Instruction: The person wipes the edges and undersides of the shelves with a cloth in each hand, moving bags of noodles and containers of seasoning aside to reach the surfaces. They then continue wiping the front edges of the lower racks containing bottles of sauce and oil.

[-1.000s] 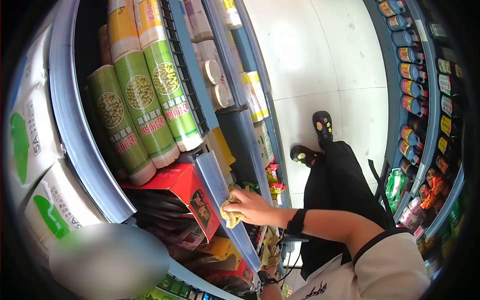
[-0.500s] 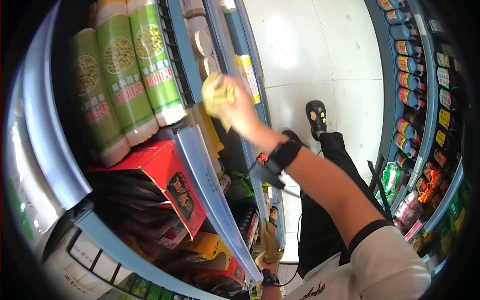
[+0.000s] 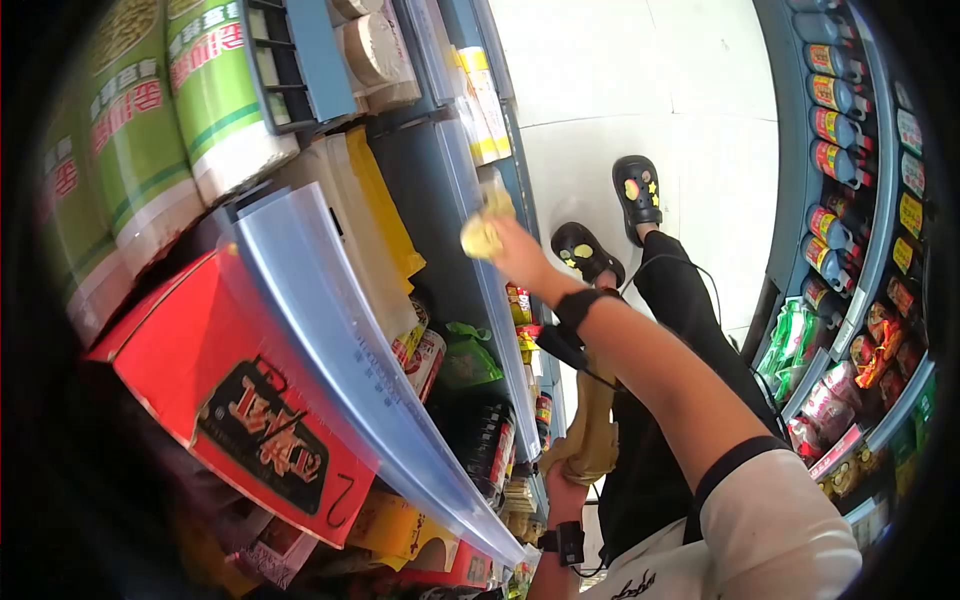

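Observation:
A bunched yellow cloth (image 3: 482, 238) is in my right hand (image 3: 520, 255), the fingers closed round it at the front of a blue-grey shelf (image 3: 462, 190). That arm crosses the view from the right, with a black band on the wrist. Lower down, my left hand (image 3: 566, 492) grips a crumpled tan cloth (image 3: 594, 425), which stretches upward in front of my dark trousers. A black device sits on the left wrist. Near the right hand stands a yellow-and-white package (image 3: 482, 105) on the shelf.
Green-labelled packs (image 3: 215, 85) and a red box (image 3: 240, 400) fill the near left shelf, behind a clear curved edge strip (image 3: 350, 350). Below are a green bag (image 3: 470, 355) and dark bottles (image 3: 488, 450). More bottles (image 3: 830, 125) line the right shelf. My black clogs (image 3: 638, 200) stand on the pale tiles.
My right hand has moved down and right in view, with its cloth. My left hand has come up and right, and its cloth shows more fully. The view has shifted closer to the left shelf.

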Motion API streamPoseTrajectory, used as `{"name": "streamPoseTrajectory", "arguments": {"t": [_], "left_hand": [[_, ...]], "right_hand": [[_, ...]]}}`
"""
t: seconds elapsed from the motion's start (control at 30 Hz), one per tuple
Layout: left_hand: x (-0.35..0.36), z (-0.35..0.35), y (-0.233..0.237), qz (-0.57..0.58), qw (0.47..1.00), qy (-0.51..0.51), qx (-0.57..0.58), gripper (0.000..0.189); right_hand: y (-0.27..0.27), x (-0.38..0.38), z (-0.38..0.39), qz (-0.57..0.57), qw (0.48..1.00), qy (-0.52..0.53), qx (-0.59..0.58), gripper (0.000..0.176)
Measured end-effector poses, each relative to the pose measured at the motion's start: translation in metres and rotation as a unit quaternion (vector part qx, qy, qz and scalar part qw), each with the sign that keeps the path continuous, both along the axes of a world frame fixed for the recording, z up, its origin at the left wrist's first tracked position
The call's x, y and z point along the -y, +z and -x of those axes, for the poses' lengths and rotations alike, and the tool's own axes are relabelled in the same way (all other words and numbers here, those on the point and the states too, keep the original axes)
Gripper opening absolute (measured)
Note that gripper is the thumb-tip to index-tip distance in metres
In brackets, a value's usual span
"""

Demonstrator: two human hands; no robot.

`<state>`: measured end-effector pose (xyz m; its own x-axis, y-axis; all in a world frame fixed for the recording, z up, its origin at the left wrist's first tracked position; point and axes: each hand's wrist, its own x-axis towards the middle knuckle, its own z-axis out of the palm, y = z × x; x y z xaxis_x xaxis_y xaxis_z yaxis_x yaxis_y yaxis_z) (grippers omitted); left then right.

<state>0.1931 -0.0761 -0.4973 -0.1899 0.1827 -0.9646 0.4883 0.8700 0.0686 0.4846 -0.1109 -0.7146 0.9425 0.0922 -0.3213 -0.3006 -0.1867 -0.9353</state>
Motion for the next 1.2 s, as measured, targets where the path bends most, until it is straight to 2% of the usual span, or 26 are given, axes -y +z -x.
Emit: {"name": "streamPoseTrajectory", "arguments": {"t": [0.03, 0.1, 0.17, 0.2, 0.23, 0.3, 0.43, 0.5, 0.57, 0.67, 0.73, 0.77, 0.83, 0.87, 0.9, 0.97, 1.0, 1.07, 1.1, 1.13, 1.17, 1.2], "left_hand": [[-0.002, 0.003, -0.006, 0.002, 1.0, -0.009, 0.028, 0.039], [-0.013, 0.026, -0.014, 0.026, 0.998, 0.017, 0.049, 0.039], [-0.017, 0.026, -0.009, 0.061, 0.994, 0.066, 0.068, 0.027], [-0.018, 0.032, -0.01, 0.049, 0.995, 0.057, 0.061, 0.029], [-0.018, 0.04, -0.009, 0.049, 0.995, 0.059, 0.058, 0.029], [-0.013, 0.038, -0.008, 0.027, 0.998, 0.036, 0.033, 0.031], [-0.003, 0.061, -0.034, 0.024, 0.999, 0.02, 0.044, 0.032], [0.014, 0.049, -0.031, 0.01, 0.999, 0.045, 0.018, 0.032], [0.025, 0.064, -0.035, 0.016, 0.998, 0.066, 0.011, 0.032], [0.048, 0.068, -0.032, 0.01, 0.998, 0.067, 0.005, 0.033], [0.056, 0.063, -0.031, 0.007, 0.998, 0.057, -0.024, 0.035], [0.056, 0.071, -0.029, 0.006, 0.998, 0.056, -0.028, 0.035], [0.052, 0.086, -0.033, -0.011, 0.998, 0.054, -0.023, 0.035], [0.049, 0.092, -0.034, -0.012, 0.998, 0.052, -0.023, 0.035], [0.044, 0.098, -0.034, -0.011, 0.998, 0.056, -0.015, 0.035], [0.034, 0.124, -0.034, -0.013, 0.998, 0.062, -0.012, 0.036], [0.027, 0.141, -0.035, -0.02, 0.998, 0.053, -0.005, 0.036], [0.013, 0.171, -0.038, -0.038, 0.998, 0.049, 0.002, 0.035], [0.007, 0.189, -0.039, -0.039, 0.998, 0.045, 0.007, 0.035], [0.001, 0.212, -0.039, -0.046, 0.998, 0.035, 0.029, 0.035], [0.0, 0.231, -0.038, -0.053, 0.997, 0.029, 0.05, 0.035], [-0.004, 0.244, -0.036, -0.053, 0.997, 0.032, 0.052, 0.035]], "right_hand": [[0.002, 0.004, 0.023, -0.001, 0.998, 0.067, -0.017, 0.043], [0.009, 0.013, 0.047, 0.027, 0.943, 0.321, -0.087, 0.041], [0.016, 0.016, 0.051, 0.037, 0.943, 0.313, -0.105, 0.038], [0.018, 0.01, 0.039, 0.068, 0.983, 0.135, -0.106, 0.038], [0.019, 0.003, 0.026, 0.096, 0.989, -0.048, -0.105, 0.038], [0.019, -0.003, -0.015, 0.143, 0.981, -0.127, -0.017, 0.038], [0.021, 0.003, -0.078, 0.147, 0.988, -0.052, -0.007, 0.039], [0.012, 0.006, -0.068, 0.151, 0.988, -0.01, -0.029, 0.039], [0.0, 0.004, -0.047, 0.069, 0.997, -0.024, 0.011, 0.039], [-0.005, -0.001, 0.019, 0.029, 1.0, 0.001, 0.002, 0.045], [0.0, 0.003, 0.072, 0.006, 0.992, 0.086, -0.094, 0.047], [-0.014, -0.002, 0.11, 0.0, 0.995, 0.088, -0.049, 0.048], [-0.013, -0.009, 0.172, 0.036, 0.979, 0.171, -0.107, 0.049], [-0.013, -0.015, 0.199, -0.003, 0.966, 0.186, -0.182, 0.048], [-0.008, -0.017, 0.222, -0.022, 0.968, 0.17, -0.182, 0.046], [-0.009, -0.019, 0.263, -0.033, 0.943, 0.247, -0.22, 0.044], [-0.016, -0.022, 0.283, -0.037, 0.943, 0.246, -0.221, 0.044], [-0.039, -0.03, 0.301, -0.123, 0.953, 0.252, -0.11, 0.042], [-0.004, -0.015, 0.269, -0.076, 0.972, 0.189, -0.121, 0.042], [0.006, -0.017, 0.258, -0.044, 0.995, 0.065, -0.059, 0.041], [-0.001, -0.026, 0.272, -0.048, 0.995, 0.063, -0.06, 0.041], [0.012, -0.025, 0.218, 0.008, 0.999, -0.035, 0.001, 0.045]]}}
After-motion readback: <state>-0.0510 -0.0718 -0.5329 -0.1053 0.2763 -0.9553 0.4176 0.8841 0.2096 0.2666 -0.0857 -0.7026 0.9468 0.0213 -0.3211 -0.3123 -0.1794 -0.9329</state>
